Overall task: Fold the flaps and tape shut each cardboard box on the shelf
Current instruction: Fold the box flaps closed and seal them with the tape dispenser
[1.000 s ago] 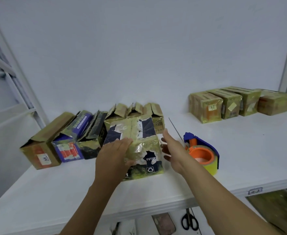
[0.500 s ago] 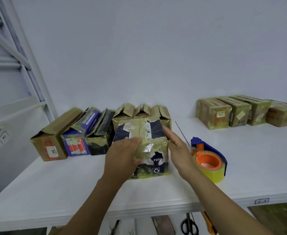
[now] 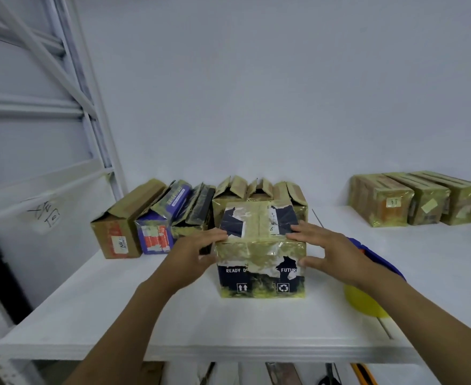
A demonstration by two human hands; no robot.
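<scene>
A taped dark-blue cardboard box with "READY" and "FUTUR" print stands at the shelf's front middle, its top flaps folded flat. My left hand grips its left top edge and my right hand grips its right side, fingers over the top. A blue and orange tape dispenser with a yellow roll lies just right of the box, mostly hidden by my right forearm. Behind the box stands a row of open boxes with raised flaps.
Several taped-shut boxes line the back right of the white shelf. A white metal rack frame rises at the left. Scissors and other tools show below the shelf's front edge.
My right hand came off the tape dispenser side and closed on the box's right side; my left hand slid from the top to the left edge. The view moved closer.
</scene>
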